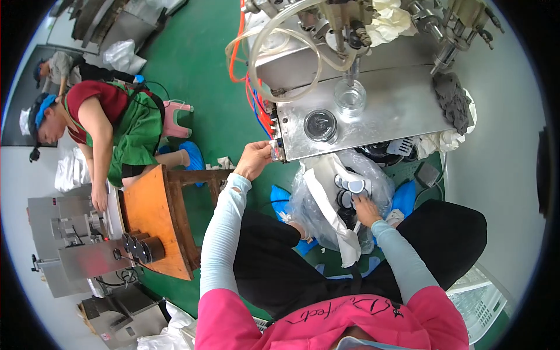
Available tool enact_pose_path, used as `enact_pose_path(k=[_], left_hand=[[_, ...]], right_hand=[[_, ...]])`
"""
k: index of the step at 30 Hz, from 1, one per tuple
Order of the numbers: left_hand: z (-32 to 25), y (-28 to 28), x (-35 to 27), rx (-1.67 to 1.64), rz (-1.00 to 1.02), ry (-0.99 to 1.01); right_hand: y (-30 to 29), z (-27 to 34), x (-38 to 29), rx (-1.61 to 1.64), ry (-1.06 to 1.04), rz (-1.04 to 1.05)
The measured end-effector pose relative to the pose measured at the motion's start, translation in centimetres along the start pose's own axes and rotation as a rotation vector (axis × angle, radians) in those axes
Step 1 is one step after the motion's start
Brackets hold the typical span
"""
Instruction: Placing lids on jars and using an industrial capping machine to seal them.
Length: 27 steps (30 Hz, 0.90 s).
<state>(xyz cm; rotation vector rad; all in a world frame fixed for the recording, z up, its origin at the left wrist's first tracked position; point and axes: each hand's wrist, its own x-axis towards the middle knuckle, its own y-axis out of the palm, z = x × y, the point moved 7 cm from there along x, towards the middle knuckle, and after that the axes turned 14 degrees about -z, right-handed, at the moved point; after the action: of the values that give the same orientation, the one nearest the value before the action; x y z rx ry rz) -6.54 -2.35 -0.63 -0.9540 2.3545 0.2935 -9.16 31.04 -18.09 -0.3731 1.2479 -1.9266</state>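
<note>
My left hand (255, 159) pinches a small control fitting (274, 150) at the front left corner of a steel machine table (385, 105). Down in a plastic-lined bag (315, 183) between my knees, my right hand (366, 211) touches round, pale-faced lids (345, 199); its fingertips are partly hidden, so its grip is unclear. On the steel table, a clear glass jar (350, 100) stands beneath a metal filling nozzle (352, 72). Nearer to me is an uncapped jar (320, 125) with dark, glossy contents.
A dark rag (453, 103) lies at the table's right end. Clear hoses (258, 57) loop over its left side. A wooden bench (151, 214) at left carries several dark jars (146, 248). A co-worker (105, 118) bends over equipment there; another person (61, 70) is behind.
</note>
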Motion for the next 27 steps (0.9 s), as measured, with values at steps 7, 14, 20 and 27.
enact_pose_path(k=[7, 14, 20, 27], left_hand=[[0.0, -0.8, 1.0, -0.015, -0.040, 0.069], [-6.0, -4.1, -2.4, 0.235, -0.484, 0.495], [-8.0, 5.6, -8.8, 0.285, -0.166, 0.751], [-3.9, 12.2, -4.4, 0.043, -0.048, 0.744]], right_hand=[[0.4, -0.1, 0.3, -0.124, -0.082, 0.011], [-1.9, 2.0, 0.7, -0.065, -0.142, -0.120], [-5.2, 2.0, 1.6, 0.146, 0.024, -0.273], [-12.1, 1.4, 2.0, 0.593, 0.291, -0.555]])
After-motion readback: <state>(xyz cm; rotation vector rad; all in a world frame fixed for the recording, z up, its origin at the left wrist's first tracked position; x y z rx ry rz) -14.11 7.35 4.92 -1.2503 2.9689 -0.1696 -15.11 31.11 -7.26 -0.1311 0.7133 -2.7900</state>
